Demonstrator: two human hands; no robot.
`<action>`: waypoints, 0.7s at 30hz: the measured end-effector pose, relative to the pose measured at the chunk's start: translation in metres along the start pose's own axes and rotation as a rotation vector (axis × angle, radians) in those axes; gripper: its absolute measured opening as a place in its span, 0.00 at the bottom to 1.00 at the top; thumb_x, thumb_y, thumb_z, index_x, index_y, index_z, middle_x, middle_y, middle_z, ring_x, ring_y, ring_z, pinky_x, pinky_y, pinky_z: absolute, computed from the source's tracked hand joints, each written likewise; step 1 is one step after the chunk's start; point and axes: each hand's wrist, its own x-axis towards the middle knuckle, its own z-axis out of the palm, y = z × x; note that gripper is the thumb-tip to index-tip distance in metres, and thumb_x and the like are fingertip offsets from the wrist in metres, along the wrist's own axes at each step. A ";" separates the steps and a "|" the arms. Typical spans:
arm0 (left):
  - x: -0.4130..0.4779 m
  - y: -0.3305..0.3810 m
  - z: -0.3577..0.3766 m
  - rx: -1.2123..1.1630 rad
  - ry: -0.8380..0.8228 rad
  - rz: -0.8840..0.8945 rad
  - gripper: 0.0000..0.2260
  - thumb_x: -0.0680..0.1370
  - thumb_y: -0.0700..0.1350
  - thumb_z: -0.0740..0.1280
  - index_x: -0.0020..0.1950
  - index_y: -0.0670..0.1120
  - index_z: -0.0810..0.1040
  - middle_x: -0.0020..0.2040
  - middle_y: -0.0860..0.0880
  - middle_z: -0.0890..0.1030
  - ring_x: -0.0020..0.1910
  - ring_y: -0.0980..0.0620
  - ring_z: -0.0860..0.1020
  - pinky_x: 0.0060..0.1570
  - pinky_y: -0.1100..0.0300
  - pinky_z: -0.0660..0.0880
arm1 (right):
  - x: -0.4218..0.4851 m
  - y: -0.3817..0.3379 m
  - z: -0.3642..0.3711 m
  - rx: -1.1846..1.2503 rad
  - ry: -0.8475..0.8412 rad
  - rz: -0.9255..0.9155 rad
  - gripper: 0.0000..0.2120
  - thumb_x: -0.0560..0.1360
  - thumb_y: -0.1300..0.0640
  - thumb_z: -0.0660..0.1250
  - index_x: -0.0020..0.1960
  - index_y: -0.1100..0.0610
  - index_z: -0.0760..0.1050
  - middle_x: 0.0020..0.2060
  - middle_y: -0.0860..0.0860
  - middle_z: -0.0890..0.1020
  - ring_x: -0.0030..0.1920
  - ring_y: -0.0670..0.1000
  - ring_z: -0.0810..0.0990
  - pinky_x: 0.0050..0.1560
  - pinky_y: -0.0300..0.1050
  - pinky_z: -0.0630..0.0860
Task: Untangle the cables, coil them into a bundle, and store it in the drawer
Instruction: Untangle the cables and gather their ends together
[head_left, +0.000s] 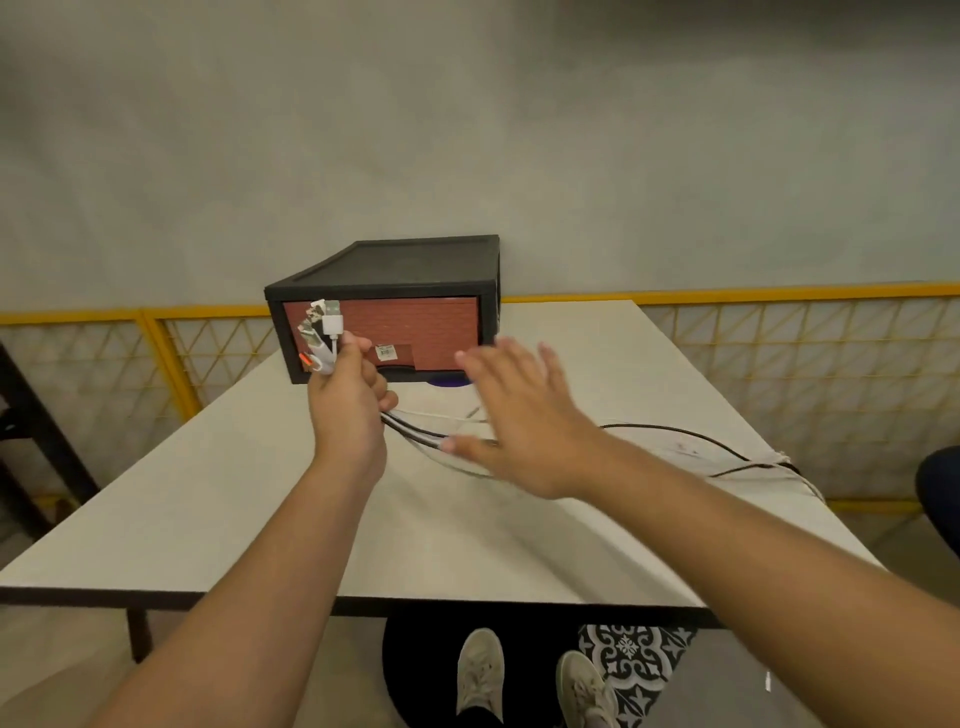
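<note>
"Cables (413, 428) first: where were they?"

"Loose on the white bench (208, 493), not coiled. Their plug ends were gathered in the left hand (345, 402), and the rest ran off to the right across the top as far as the bench's right edge."

"How did that hand hold them?"

"Its fingers were curled round the strands in a fist, raised a little above the bench. A white USB plug (331, 319) and a few other connectors stuck up out of the top of it, in front of the drawer's left end."

"And the right hand (519, 415)?"

"Flat and wide, fingers spread, palm down over the strands just beside the left hand. It held nothing. It was blurred, so I could not tell whether it touched the cables beneath it."

"The drawer (426, 322)?"

"Shut. It had a brick-patterned front with a small label (385, 352) near the handle recess, and it sat in a black casing (405, 260) at the far side of the bench, against the wall. Something purple (449, 383) showed under its front edge."

"Anything else?"

"A yellow mesh railing (779, 338) ran behind the bench, and pale shoes (480, 670) showed on the floor below its near edge."
</note>
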 end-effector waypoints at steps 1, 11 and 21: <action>-0.002 -0.001 0.001 -0.013 -0.005 -0.010 0.13 0.84 0.47 0.59 0.40 0.47 0.72 0.24 0.56 0.62 0.23 0.59 0.59 0.25 0.65 0.59 | 0.008 -0.016 0.007 -0.004 -0.040 -0.038 0.41 0.75 0.32 0.55 0.78 0.54 0.48 0.76 0.52 0.56 0.77 0.54 0.45 0.75 0.60 0.37; 0.004 0.008 -0.022 -0.303 -0.022 -0.270 0.15 0.80 0.55 0.66 0.37 0.50 0.70 0.27 0.54 0.62 0.25 0.58 0.61 0.30 0.64 0.64 | 0.019 -0.034 0.044 0.057 -0.025 -0.020 0.17 0.81 0.40 0.52 0.47 0.54 0.60 0.43 0.57 0.80 0.37 0.57 0.69 0.35 0.49 0.63; 0.004 -0.002 -0.034 -0.385 -0.100 -0.300 0.23 0.81 0.56 0.63 0.30 0.50 0.61 0.25 0.54 0.57 0.24 0.57 0.55 0.25 0.65 0.56 | -0.009 0.000 0.050 0.470 0.005 -0.089 0.10 0.82 0.52 0.56 0.49 0.55 0.73 0.41 0.44 0.72 0.42 0.43 0.68 0.44 0.39 0.65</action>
